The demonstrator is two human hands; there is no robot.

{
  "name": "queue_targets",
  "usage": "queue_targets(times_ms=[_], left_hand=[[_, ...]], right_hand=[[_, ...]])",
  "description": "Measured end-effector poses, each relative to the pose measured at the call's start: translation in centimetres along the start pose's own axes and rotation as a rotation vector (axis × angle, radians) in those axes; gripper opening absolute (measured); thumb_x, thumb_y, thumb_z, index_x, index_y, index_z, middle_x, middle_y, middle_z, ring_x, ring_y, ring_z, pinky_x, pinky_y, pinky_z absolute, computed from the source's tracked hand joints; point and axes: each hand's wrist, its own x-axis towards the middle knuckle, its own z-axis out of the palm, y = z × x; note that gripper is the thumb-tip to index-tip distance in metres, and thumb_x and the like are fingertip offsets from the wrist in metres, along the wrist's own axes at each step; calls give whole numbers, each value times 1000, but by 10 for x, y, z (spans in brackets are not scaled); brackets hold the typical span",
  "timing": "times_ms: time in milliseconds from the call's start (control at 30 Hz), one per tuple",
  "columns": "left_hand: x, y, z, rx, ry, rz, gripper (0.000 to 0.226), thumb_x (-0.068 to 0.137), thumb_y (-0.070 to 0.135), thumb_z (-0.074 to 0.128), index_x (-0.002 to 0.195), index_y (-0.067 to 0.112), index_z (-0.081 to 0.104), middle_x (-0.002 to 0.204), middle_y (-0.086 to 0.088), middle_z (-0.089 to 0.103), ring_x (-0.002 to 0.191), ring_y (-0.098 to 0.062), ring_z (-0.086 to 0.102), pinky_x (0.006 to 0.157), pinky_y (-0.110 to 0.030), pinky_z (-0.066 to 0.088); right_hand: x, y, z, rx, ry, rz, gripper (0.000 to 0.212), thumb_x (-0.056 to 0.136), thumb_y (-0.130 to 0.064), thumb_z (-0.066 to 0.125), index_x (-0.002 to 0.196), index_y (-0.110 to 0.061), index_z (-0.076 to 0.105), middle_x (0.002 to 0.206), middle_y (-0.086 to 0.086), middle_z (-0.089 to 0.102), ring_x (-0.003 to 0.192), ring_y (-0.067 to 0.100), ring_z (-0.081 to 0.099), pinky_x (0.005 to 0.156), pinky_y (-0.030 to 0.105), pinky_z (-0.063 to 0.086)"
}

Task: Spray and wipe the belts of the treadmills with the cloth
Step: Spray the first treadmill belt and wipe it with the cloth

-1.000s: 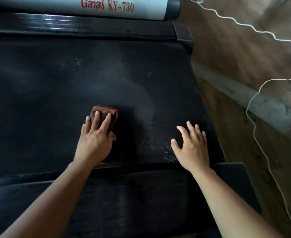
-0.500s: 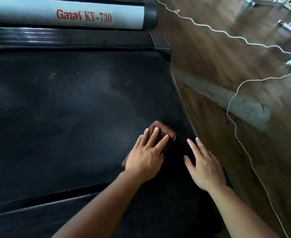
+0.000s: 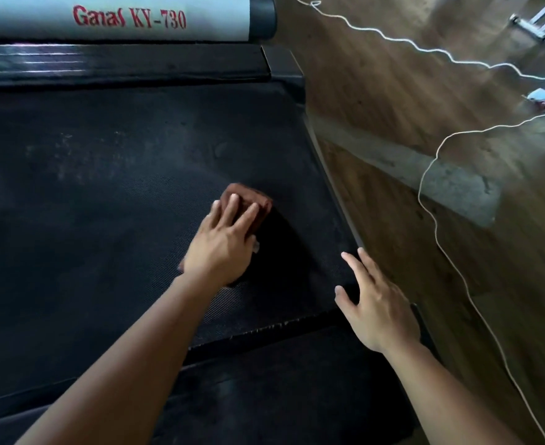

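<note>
The left hand (image 3: 221, 244) lies flat on the brown cloth (image 3: 254, 200), fingers straight and a little spread, pressing it onto the black belt (image 3: 104, 203) of the treadmill. Only the far end of the cloth shows past the fingertips, and a corner of it shows under the heel of the hand.

A second ago the cloth sat near the middle of the belt, close to the near edge. Half a second ago it had swept across, almost to the right edge. Now it sits farther up the belt toward the front cover (image 3: 136, 17), which is lettered "Ganas KY-730", and it has drawn back from the right edge, leaving bare belt between it and the side rail (image 3: 335, 187).

The right hand (image 3: 378, 305) holds nothing. Its fingers are straight and spread, and it rests at the near right corner of the belt with its fingertips at the side rail. A second ago it lay flat on the belt, just inside that corner; since then it has shifted outward toward the edge.

The view has swung right, so more of the wooden floor (image 3: 393, 91) now shows beside the treadmill, with a white cord (image 3: 420, 187) trailing over it.
</note>
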Motion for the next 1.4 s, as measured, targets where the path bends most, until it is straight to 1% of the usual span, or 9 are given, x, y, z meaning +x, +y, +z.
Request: queue_targets(times_ms=[267, 400, 533, 667, 900, 1033, 1167, 1300, 1400], left_hand=[[-52, 33, 26, 95, -193, 569, 59, 99, 54, 27, 156, 50, 9, 167, 9, -8, 153, -19, -15, 122, -32, -9], [-54, -18, 11, 154, -184, 734, 60, 98, 52, 35, 152, 58, 9, 166, 11, 4, 155, -23, 5, 123, -46, 10], [-2, -42, -8, 88, -178, 524, 59, 93, 63, 29, 143, 70, -2, 164, 13, -1, 153, -21, -7, 125, -43, 5], [33, -13, -6, 65, -146, 300, 62, 100, 49, 44, 153, 51, 12, 167, 8, -1, 155, -21, -10, 127, -41, 3], [-31, 24, 16, 106, -195, 602, 57, 99, 51, 28, 154, 50, 16, 165, 8, -3, 154, -19, -12, 123, -37, -7], [-63, 6, 22, 190, -166, 790, 54, 101, 50, 34, 154, 48, 25, 167, 5, 9, 155, -23, 4, 123, -47, 9], [-51, 0, 18, 186, -206, 767, 56, 100, 49, 36, 153, 52, 20, 167, 10, 7, 155, -22, 1, 124, -46, 8], [-7, 18, 14, 92, -210, 543, 56, 95, 58, 22, 149, 59, 7, 163, 17, -6, 153, -19, -11, 126, -41, 3], [29, 50, 16, 58, -171, 403, 58, 102, 47, 40, 154, 51, 15, 167, 10, 0, 155, -23, -6, 126, -43, 6]], right_hand=[[1, 0, -2, 24, -9, 8, 64, 94, -46, 50, 151, -43, 21, 165, -13, 10, 142, 17, 36, 108, 44, 40], [0, 1, 0, 30, 25, 0, 64, 93, -46, 48, 152, -41, 23, 164, -10, 15, 143, 17, 36, 107, 43, 42], [1, 1, 2, 26, 46, -10, 63, 92, -45, 47, 151, -40, 24, 164, -8, 18, 142, 17, 36, 107, 43, 43], [1, 1, 2, 33, 35, -3, 62, 93, -46, 46, 151, -41, 23, 164, -11, 16, 143, 16, 34, 104, 46, 45], [0, 0, -1, 45, 13, -2, 64, 94, -45, 50, 152, -38, 25, 164, -12, 15, 144, 14, 32, 106, 44, 43], [-3, 1, -1, 35, 40, -1, 64, 95, -42, 51, 153, -28, 31, 162, -4, 25, 146, 16, 31, 112, 41, 38], [-20, 3, 1, 0, 84, 3, 63, 94, -46, 45, 150, -19, 37, 158, 3, 34, 146, 23, 32, 117, 41, 30], [-45, 13, 5, -84, 47, 49, 77, 92, -64, 17, 155, -21, 27, 164, 0, 18, 152, 22, 11, 124, 41, 7], [-49, 16, 3, -132, 29, 97, 86, 88, -71, 6, 157, -21, 19, 166, 0, 8, 153, 21, -1, 123, 44, -5]])
